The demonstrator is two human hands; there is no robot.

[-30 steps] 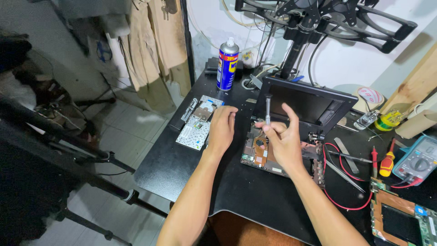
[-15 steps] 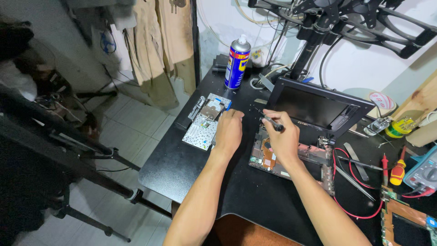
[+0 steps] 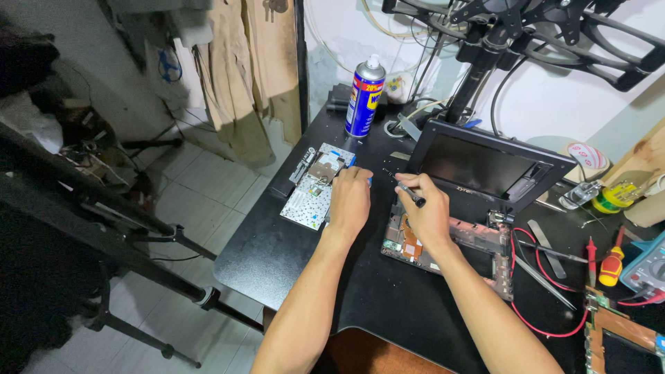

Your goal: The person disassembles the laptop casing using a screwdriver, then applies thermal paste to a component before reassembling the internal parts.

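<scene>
Screwdriver (image 3: 404, 190) in right hand (image 3: 424, 211); spray can (image 3: 364, 98) behind; left hand (image 3: 350, 201) beside keyboard panel (image 3: 313, 194)

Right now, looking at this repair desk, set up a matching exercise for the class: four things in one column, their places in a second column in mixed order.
Things
1. spray can
2. small screwdriver
3. keyboard panel
4. red-and-yellow screwdriver

Places
A. held in the right hand
B. far right of the desk
C. standing upright at the back
D. by the left hand

Pairs: 1-C, 2-A, 3-D, 4-B
</scene>
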